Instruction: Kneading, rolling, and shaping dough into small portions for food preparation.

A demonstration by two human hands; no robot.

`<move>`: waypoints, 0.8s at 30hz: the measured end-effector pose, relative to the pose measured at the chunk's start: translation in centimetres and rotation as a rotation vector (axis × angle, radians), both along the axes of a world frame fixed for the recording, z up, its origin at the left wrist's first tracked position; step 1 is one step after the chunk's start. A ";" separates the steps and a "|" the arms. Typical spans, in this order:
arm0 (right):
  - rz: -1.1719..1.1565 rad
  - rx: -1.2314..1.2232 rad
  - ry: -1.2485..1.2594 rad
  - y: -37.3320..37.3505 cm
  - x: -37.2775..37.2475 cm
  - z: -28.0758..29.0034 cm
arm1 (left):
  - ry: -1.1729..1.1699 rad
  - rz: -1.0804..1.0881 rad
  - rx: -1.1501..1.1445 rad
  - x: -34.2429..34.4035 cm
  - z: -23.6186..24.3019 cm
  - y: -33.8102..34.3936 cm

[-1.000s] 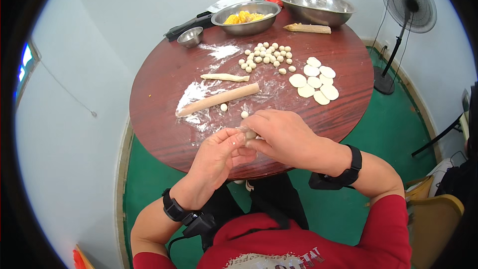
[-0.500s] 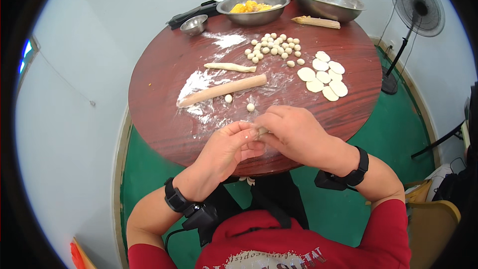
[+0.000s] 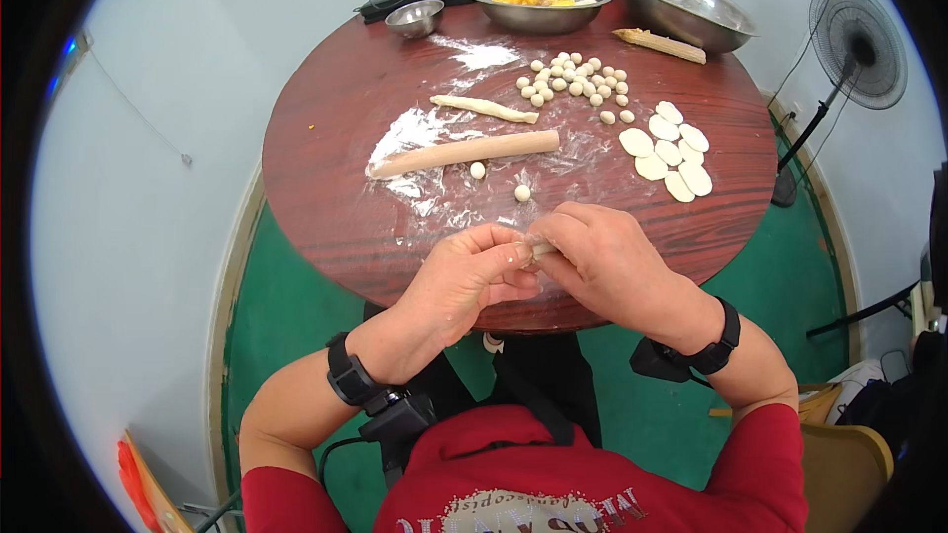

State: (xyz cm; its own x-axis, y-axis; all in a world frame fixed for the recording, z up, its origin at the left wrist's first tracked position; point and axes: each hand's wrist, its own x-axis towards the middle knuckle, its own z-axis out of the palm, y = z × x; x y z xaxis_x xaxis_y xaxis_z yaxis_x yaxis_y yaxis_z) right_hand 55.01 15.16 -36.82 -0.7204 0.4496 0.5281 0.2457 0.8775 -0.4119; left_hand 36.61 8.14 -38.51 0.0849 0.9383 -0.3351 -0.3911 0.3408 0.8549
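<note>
Near the front edge of the round table, my left hand (image 3: 464,276) and my right hand (image 3: 614,259) meet fingertip to fingertip. Between them they pinch a small pale piece of dough (image 3: 542,250), mostly covered by the fingers. Just beyond lies one dough ball (image 3: 522,193), and another dough ball (image 3: 478,171) sits by the wooden rolling pin (image 3: 464,152). A dough strip (image 3: 484,109) is laid out behind the pin. Farther back is a cluster of several dough balls (image 3: 576,87). To its right, flat dough rounds (image 3: 668,153) lie side by side.
Along the table's (image 3: 316,118) far edge stand a small metal bowl (image 3: 414,20), a metal bowl with yellow pieces (image 3: 502,20) and a larger tilted metal basin (image 3: 681,25). A corn cob (image 3: 660,45) lies before the basin. A fan (image 3: 857,47) stands at right, a chair (image 3: 839,454) behind.
My view has shifted, so the table's contents sit slightly higher and farther right. Both hands stay together, pinching the dough, with only small finger movement.
</note>
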 end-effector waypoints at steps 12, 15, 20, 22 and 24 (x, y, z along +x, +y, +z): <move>-0.013 -0.536 -0.018 -0.9 1.1 -0.2 | -0.062 -0.131 -0.017 0.6 -0.9 -0.6; 0.054 -0.960 -0.003 0.0 1.2 -0.9 | 0.097 -0.191 0.061 0.4 -0.9 -0.3; 0.160 -1.453 0.020 0.8 1.6 -0.1 | 0.696 -0.252 0.357 0.8 1.5 -1.1; 0.264 -1.553 0.130 1.4 1.3 0.4 | 0.768 -0.228 0.362 0.1 1.5 -0.7; 0.320 -1.568 0.159 2.2 0.9 1.5 | 0.841 -0.193 0.362 -0.8 1.0 -0.5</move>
State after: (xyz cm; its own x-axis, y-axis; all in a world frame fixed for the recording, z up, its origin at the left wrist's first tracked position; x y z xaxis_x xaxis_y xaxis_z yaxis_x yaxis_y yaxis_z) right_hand 55.92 17.36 -35.34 -0.8719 0.4419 -0.2107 0.0132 -0.4091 -0.9124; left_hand 35.85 7.63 -37.56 0.1128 0.9925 -0.0473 0.4398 -0.0072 0.8981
